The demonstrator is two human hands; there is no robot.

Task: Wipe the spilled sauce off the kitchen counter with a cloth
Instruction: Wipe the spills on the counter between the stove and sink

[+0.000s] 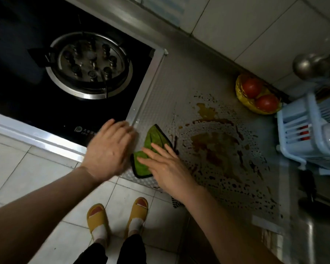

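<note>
Kitchen counter [179,73] streaked with spilled sauce [213,149].
Flat with straight fingers, the right hand [168,166] presses the green cloth [156,136], sauce just right of it; the left hand [109,151], spread and blurred, hovers beside the cloth.

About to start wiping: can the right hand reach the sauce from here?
Probably yes: the right hand rests flat on the cloth, and the sauce starts just beside it, with nothing between.

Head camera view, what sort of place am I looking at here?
Most likely a home kitchen: a gas stove sits in a metal counter, with a yellow basket of tomatoes and a pale blue dish rack by the tiled wall.
</note>
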